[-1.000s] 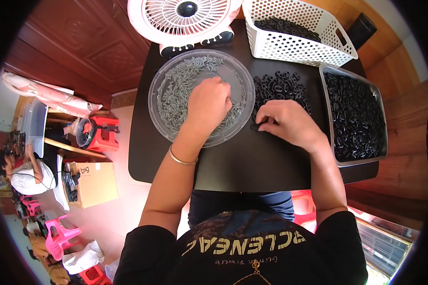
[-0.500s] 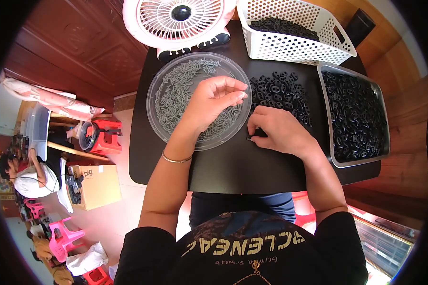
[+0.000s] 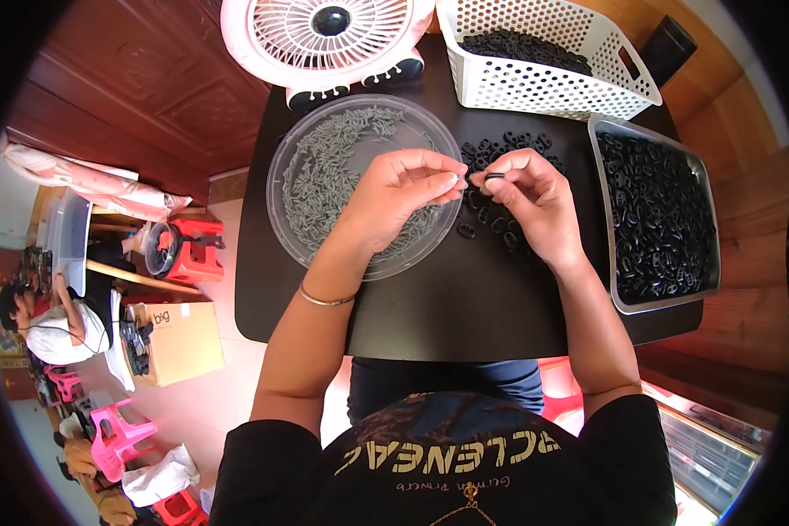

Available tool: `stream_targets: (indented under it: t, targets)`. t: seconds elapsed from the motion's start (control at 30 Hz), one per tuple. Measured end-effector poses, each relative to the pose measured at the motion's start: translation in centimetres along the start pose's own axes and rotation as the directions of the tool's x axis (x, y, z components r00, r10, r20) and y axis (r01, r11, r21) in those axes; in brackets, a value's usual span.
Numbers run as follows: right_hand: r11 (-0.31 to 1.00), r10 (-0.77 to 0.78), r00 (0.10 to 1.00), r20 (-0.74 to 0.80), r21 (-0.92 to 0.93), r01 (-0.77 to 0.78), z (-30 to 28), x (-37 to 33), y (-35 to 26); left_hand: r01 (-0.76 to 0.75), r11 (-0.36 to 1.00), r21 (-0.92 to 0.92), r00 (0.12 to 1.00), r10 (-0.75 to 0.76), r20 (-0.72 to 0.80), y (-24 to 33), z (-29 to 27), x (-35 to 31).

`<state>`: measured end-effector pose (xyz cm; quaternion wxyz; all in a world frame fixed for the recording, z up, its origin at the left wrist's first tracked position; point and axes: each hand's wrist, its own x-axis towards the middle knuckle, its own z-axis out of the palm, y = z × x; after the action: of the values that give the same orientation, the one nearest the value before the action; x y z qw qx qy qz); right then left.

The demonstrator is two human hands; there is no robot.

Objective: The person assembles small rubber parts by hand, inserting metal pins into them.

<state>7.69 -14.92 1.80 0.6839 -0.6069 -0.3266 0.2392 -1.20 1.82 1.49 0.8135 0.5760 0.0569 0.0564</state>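
Observation:
My right hand point(image 3: 535, 206) pinches a small black oval piece point(image 3: 494, 175) between thumb and fingertips. Close beside it, my left hand point(image 3: 403, 197) is closed in a pinch over the right side of a round clear tub point(image 3: 278, 206); what its fingertips hold is too small to make out. Many thin grey pin-like pieces point(image 3: 320, 188) lie in the tub. Loose black oval pieces with holes point(image 3: 510, 145) are scattered on the dark table, partly hidden behind my right hand.
A metal tray point(image 3: 618, 294) full of black pieces stands at the right. A white perforated basket point(image 3: 535, 101) holding more sits at the back, beside a pink and white fan point(image 3: 329, 61). Far left, another person point(image 3: 61, 329) sits near a cardboard box point(image 3: 184, 346).
My right hand has lifted from the table and moved up to my left fingertips, with a black oval piece in its pinch. My left hand stays nearly in place.

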Motion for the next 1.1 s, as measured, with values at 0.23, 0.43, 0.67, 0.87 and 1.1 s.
stream_targets:
  t: [0.23, 0.43, 0.67, 0.87, 1.1]
  targets:
    - [0.995, -0.075, 0.996, -0.047, -0.062, 0.072, -0.1, 0.0, 0.8, 0.039, 0.999, -0.009, 0.999, -0.039, -0.011, -0.1, 0.4, 0.1]
    - [0.999, -0.042, 0.997, -0.071, -0.037, 0.04, 0.3, 0.2, 1.5, -0.007, 0.997, 0.083, 0.998, 0.012, -0.061, 0.5, -0.2, 0.2]
    - [0.988, -0.06, 0.996, -0.07, -0.148, 0.049, 0.2, 0.1, 1.3, -0.113, 0.232, 0.966, 0.834, 0.551, -0.035, 1.8, -5.0, 0.1]
    - [0.987, -0.089, 0.99, -0.111, -0.143, 0.073, 0.1, 0.1, 1.1, -0.196, 0.146, 0.97, 0.742, 0.668, 0.049, 2.5, -5.2, 0.0]
    - [0.981, -0.09, 0.99, -0.107, -0.181, 0.069, 0.1, 0.1, 1.3, -0.132, 0.197, 0.971, 0.884, 0.466, 0.026, 2.6, -6.4, -0.9]
